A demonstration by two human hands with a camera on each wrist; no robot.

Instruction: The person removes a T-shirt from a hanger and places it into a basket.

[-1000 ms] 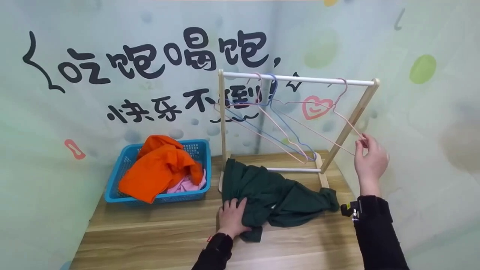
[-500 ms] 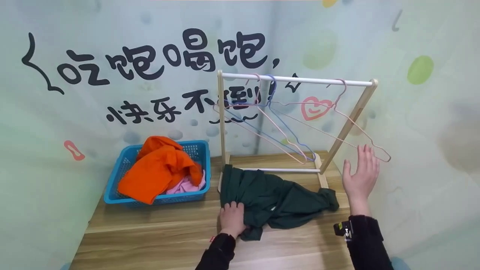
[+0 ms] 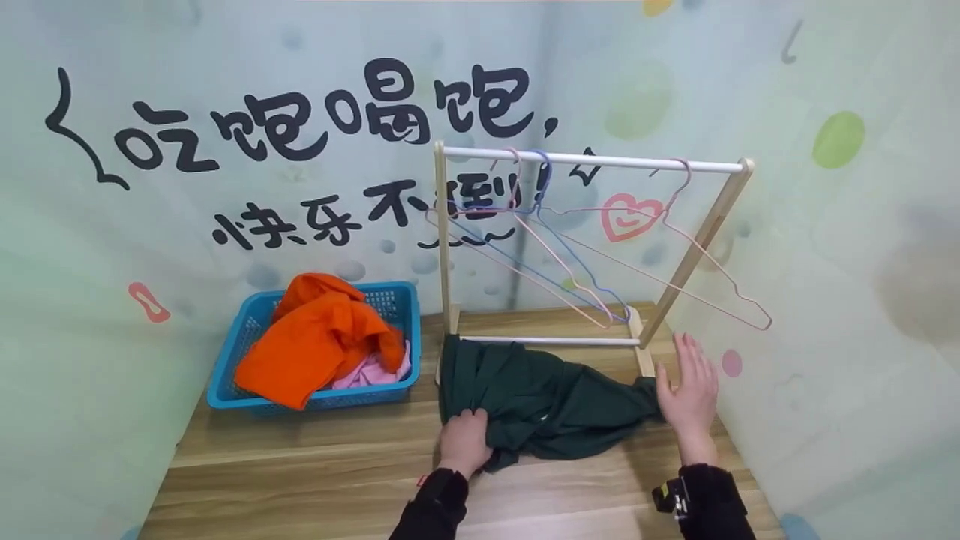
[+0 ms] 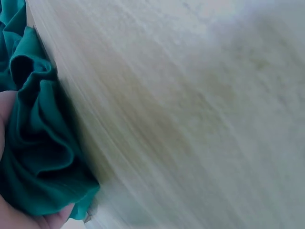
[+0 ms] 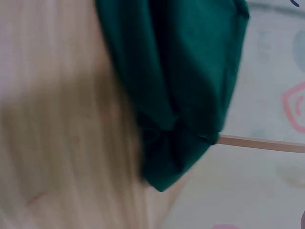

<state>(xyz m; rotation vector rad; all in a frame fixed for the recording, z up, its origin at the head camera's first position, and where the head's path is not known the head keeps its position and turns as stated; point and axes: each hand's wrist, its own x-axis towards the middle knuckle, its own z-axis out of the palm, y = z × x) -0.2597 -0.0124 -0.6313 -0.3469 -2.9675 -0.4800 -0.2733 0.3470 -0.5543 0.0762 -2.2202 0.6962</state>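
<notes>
A dark green garment [image 3: 570,397] lies bunched across the table in front of the rack. My left hand [image 3: 465,442] grips its near left edge; in the left wrist view the green cloth [image 4: 40,143] bulges in folds between thumb and fingers. Beside the garment's right end is my right hand [image 3: 690,394], fingers extended, holding nothing. The right wrist view shows that end of the green cloth [image 5: 178,105], but not the hand. Above, a pink hanger [image 3: 679,221] hangs at the right of the rail, with a blue hanger [image 3: 570,247] and another pink hanger [image 3: 551,255] to the left.
The small wooden rack [image 3: 709,232] with a white rail [image 3: 600,159] stands at the back of the wooden table [image 3: 300,472]. To its left, a blue basket [image 3: 225,375] holds an orange garment [image 3: 315,337] and pink cloth [image 3: 375,371]. Printed walls enclose the table.
My right hand has let go of the right pink hanger and come down and left to the garment's right end. The left hand's fingers have curled into the green cloth.
</notes>
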